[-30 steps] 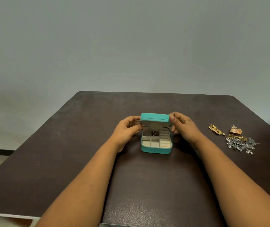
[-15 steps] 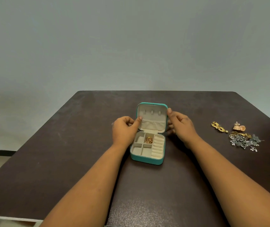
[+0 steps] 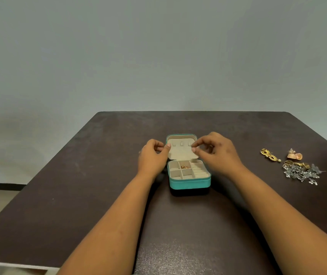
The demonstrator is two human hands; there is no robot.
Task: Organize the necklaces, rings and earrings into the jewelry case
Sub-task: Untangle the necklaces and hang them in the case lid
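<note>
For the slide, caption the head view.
Both hands, left hand and right hand, at open teal jewelry case; loose jewelry waits.

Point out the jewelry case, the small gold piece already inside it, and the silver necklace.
jewelry case [image 3: 190,184]: head view, teal front wall.
small gold piece [image 3: 184,167]: head view, its middle, in a back compartment.
silver necklace [image 3: 298,173]: head view, middle of cluster.

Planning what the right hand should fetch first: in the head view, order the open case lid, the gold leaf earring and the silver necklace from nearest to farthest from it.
From the right hand:
1. Case lid, touching its fingertips, left.
2. Gold leaf earring, right.
3. Silver necklace, farther right, table edge.
</note>
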